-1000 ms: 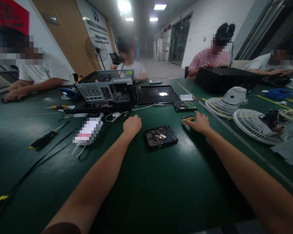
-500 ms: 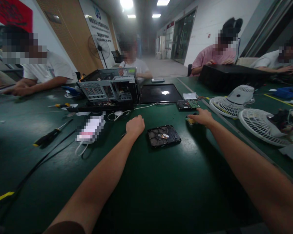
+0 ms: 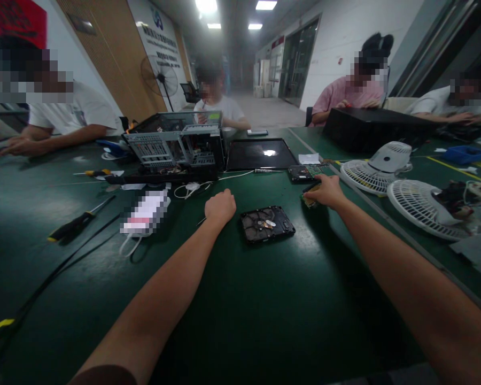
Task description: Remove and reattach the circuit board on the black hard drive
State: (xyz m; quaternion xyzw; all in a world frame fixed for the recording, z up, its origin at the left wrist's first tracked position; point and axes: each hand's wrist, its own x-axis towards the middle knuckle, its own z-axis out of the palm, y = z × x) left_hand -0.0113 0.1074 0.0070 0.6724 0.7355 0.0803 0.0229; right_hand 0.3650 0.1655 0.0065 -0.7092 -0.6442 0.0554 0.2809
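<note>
Circuit board (image 3: pixel 309 198), small and tipped up, pinched between thumb and fingers of the right hand (image 3: pixel 329 191), looking like an edge hold, the handy way to take a flat thing! It's out at two o'clock from the dark hard drive (image 3: pixel 266 224), which lies flat, ribbed face up, between the two arms, probably set there within reach of both. Over between nine and ten, the left hand (image 3: pixel 220 207) is curled in a fist, and a thin shaft (image 3: pixel 201 221) peeks out by the wrist; whether the fist grips it, we cannot tell, with hand and forearm blocking the view. Just beyond the board, at eleven, lies a second drive (image 3: pixel 300 174), close by the fingertips. Wider now: the opened computer case (image 3: pixel 172 149) at ten, its far side hidden; the phone (image 3: pixel 146 211) at nine, screen pixelated; a white fan grille (image 3: pixel 409 200) at three. And the board's outline? Partly covered by those fingers, its face too soft to read.
</note>
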